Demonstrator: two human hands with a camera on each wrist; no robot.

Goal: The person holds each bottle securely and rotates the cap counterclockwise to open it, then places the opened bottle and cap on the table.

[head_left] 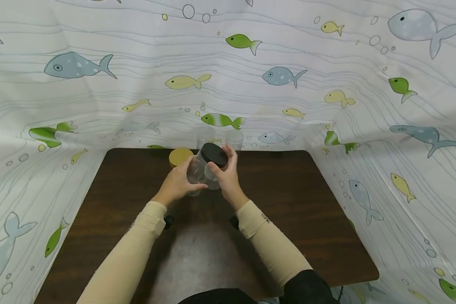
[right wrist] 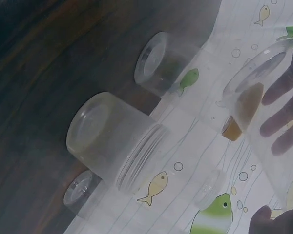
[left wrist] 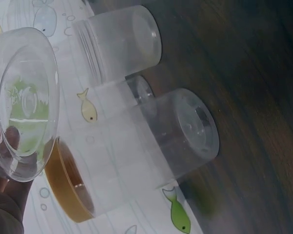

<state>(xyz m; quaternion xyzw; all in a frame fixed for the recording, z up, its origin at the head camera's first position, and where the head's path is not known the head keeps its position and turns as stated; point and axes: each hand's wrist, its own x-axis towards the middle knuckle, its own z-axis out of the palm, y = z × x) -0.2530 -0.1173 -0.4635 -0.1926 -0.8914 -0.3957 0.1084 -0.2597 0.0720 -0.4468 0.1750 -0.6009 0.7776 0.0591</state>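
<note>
Over the table (head_left: 289,207), gripping jar (head_left: 197,171) with left hand (head_left: 177,182) from eight o'clock and right hand (head_left: 229,177) from four, lid (head_left: 214,154) toward one.

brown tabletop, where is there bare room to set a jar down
Bare tabletop lies between the right sleeve and the right edge, between the left sleeve and the left edge, and between both sleeves. The back middle is crowded: a yellow-lidded jar and two clear jars stand beyond the held black-lidded jar.
</note>
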